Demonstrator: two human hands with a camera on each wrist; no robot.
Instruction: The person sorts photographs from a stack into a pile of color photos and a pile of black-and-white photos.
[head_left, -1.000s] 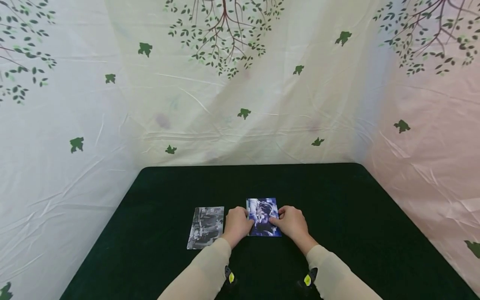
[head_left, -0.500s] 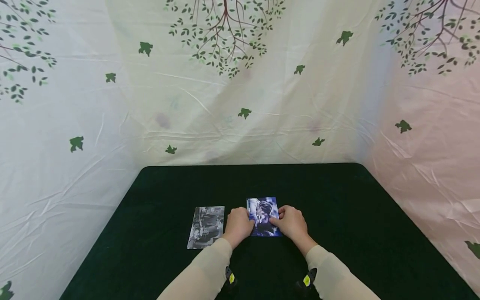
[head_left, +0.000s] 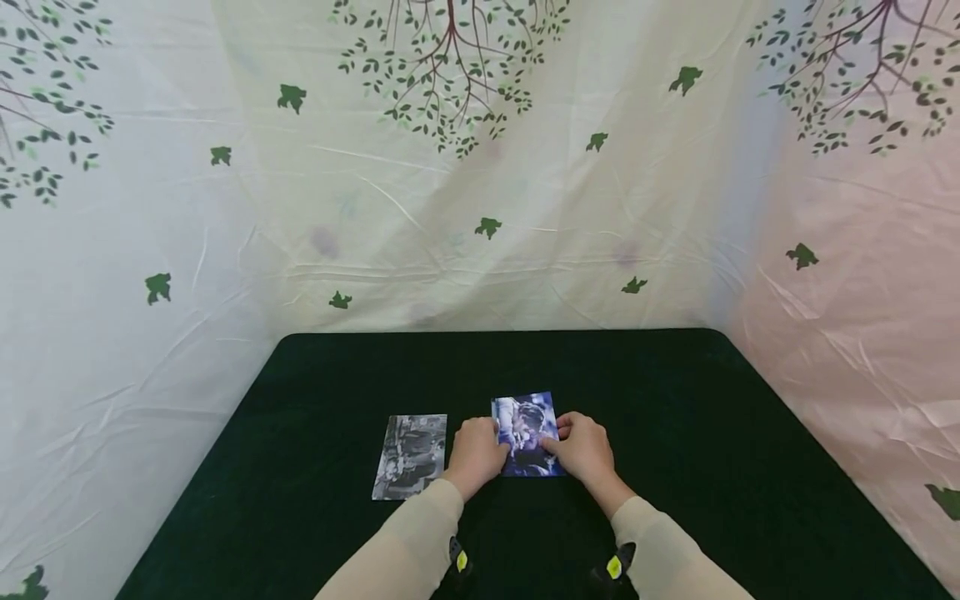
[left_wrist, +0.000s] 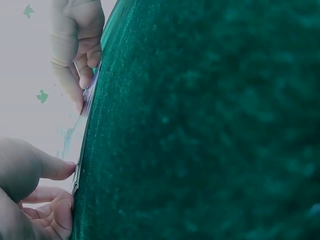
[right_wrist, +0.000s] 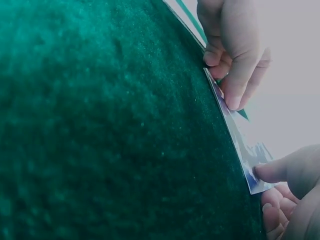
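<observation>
A blue-violet photo card (head_left: 525, 429) with what looks like an astronaut on it lies between both hands, just above or on the dark green cloth. My left hand (head_left: 477, 451) pinches its left edge, thumb on the face. At the right edge my right hand (head_left: 585, 450) holds it the same way, thumb on top and fingers at the side. Layered edges (left_wrist: 76, 185) at the left hand's fingertips suggest more than one card there. Left of the left hand, a black-and-white photo card (head_left: 410, 457) lies flat on the cloth.
The green cloth-covered table (head_left: 337, 375) has rounded far corners. A pale fabric backdrop (head_left: 420, 233) with printed branches and leaves surrounds it at the back and sides. The two photo cards lie side by side, with the left hand between them.
The blue photo card has turned slightly, its top right corner now a little higher. Both hands keep their hold with barely any shift. The black-and-white card stays put.
</observation>
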